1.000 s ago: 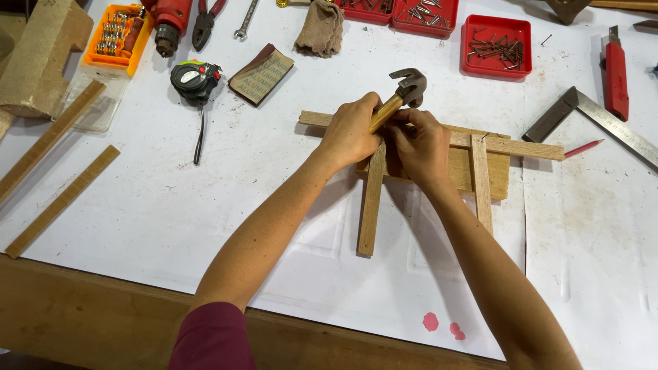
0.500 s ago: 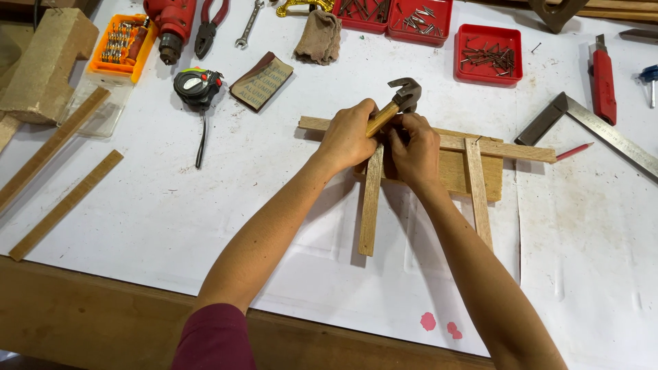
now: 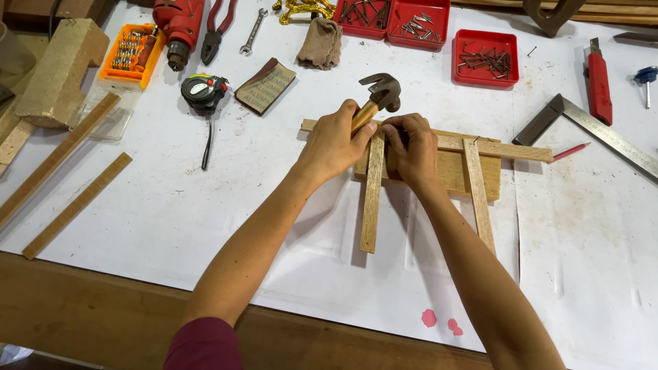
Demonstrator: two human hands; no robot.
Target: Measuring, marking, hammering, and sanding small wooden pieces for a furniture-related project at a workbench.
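Observation:
My left hand [image 3: 334, 142] grips the wooden handle of a small claw hammer [image 3: 379, 92], whose dark head hangs just above a joint of thin wooden strips. My right hand [image 3: 411, 146] pinches something small at that joint, on top of a vertical strip [image 3: 371, 205]; what it pinches is too small to make out. A long horizontal strip [image 3: 500, 148] crosses a flat wooden block [image 3: 452, 171], and a second vertical strip [image 3: 478, 193] lies to the right.
Red trays of nails [image 3: 487, 59] stand at the back, with a red drill [image 3: 177, 26], pliers [image 3: 216, 29], a tape measure [image 3: 203, 92] and a sanding block [image 3: 265, 85]. A steel square [image 3: 603, 133] and a red knife [image 3: 598, 77] lie right. Loose strips [image 3: 75, 204] lie left.
The hammer head has dipped slightly toward the joint. Both hands have stayed at the joint of the strips.

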